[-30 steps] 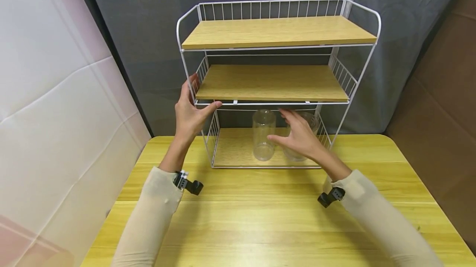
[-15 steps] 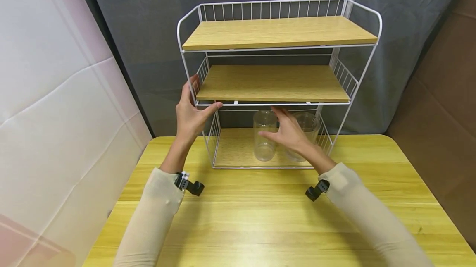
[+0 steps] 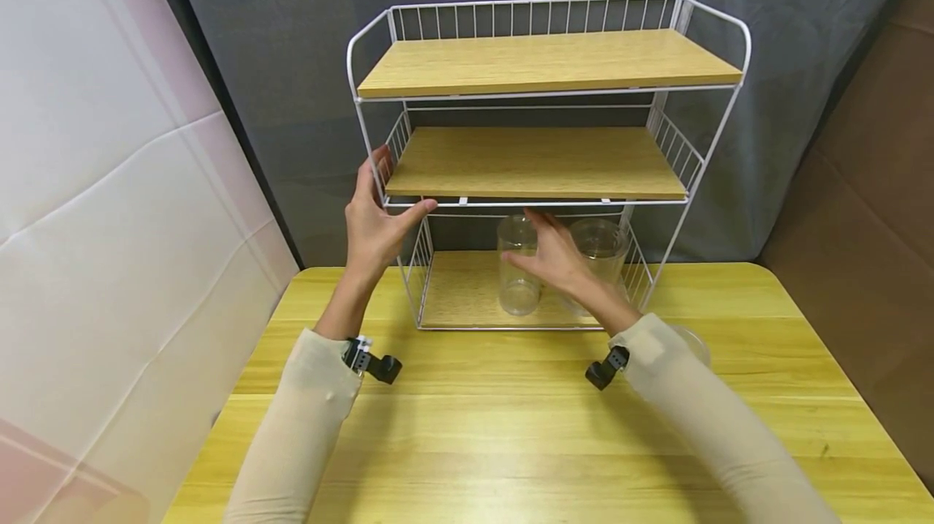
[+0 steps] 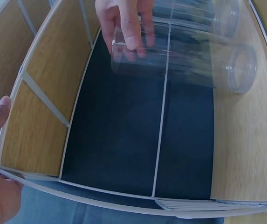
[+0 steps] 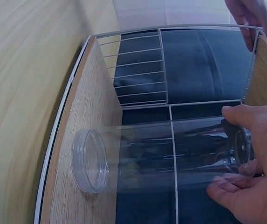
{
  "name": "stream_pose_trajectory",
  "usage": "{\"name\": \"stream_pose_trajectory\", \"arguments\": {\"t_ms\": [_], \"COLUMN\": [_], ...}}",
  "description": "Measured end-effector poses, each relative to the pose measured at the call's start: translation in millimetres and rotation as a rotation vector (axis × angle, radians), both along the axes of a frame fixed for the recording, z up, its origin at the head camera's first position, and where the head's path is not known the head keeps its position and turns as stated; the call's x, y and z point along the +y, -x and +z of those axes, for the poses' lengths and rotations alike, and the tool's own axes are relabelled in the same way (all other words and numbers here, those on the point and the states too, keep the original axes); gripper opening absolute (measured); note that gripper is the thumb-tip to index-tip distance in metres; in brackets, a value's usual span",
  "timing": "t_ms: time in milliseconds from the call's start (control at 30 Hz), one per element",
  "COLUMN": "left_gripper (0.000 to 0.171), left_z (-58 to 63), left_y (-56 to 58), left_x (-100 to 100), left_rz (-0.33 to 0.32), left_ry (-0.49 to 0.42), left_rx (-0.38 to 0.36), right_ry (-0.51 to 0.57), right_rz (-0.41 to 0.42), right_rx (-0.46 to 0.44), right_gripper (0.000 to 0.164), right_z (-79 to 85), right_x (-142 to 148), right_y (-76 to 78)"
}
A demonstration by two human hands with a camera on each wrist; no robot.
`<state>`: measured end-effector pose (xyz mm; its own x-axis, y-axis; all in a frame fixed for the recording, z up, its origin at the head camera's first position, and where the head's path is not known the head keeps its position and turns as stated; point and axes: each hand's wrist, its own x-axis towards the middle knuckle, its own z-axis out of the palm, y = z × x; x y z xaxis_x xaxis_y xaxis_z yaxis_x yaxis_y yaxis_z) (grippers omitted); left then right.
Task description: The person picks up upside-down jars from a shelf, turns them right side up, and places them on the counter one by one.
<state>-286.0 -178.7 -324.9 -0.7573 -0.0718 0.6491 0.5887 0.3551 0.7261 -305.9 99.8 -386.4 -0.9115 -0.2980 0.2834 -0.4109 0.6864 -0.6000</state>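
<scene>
While a pale wall (image 3: 109, 143) stands at ten o'clock, a grey curtain (image 3: 292, 62) hangs at twelve and a brown panel (image 3: 861, 281) at two, round a yellow table (image 3: 474, 418). At eleven, the left hand (image 3: 375, 228) pinches the left side of a wire rack (image 3: 536, 163). On the bottom shelf (image 3: 463, 293), towards twelve, a tall clear cylinder (image 3: 518, 295) stands upright, its long axis running six to twelve. The right hand (image 3: 557, 258) spreads thumb and fingers about its upper end; whether they press, I cannot tell.
</scene>
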Motion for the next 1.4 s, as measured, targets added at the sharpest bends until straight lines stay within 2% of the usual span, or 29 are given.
{"name": "stream_pose_trajectory", "arguments": {"t_ms": [367,567,833,1067,1267,1400], "left_gripper": [0.096,0.096,0.099,0.104,0.103,0.104], "left_z": [0.3,1.1,1.7,-2.1,-4.0,-5.8], "left_y": [0.0,0.1,-3.5,-11.5,-27.3,-37.0], "left_x": [0.8,1.0,2.3,4.8,3.2,3.6], "left_rz": [-0.012,-0.025,-0.011,0.023,0.119,0.129], "left_ry": [-0.02,-0.025,-0.014,-0.036,-0.033,-0.035], "left_rx": [0.016,0.015,0.01,0.124,0.223,0.298], "right_ry": [0.01,0.032,0.057,0.076,0.085,0.104], "right_rz": [0.0,-0.002,0.011,0.018,0.037,0.044], "right_rx": [0.053,0.054,0.052,0.047,0.113,0.141], "right_gripper": [0.097,0.097,0.096,0.095,0.093,0.093], "right_z": [0.0,3.3,7.5,10.9,12.0,14.2], "right_x": [0.2,4.3,8.7,13.0,16.8,21.3], "right_y": [-3.2,-10.4,-22.4,-37.4,-49.8,-59.2]}}
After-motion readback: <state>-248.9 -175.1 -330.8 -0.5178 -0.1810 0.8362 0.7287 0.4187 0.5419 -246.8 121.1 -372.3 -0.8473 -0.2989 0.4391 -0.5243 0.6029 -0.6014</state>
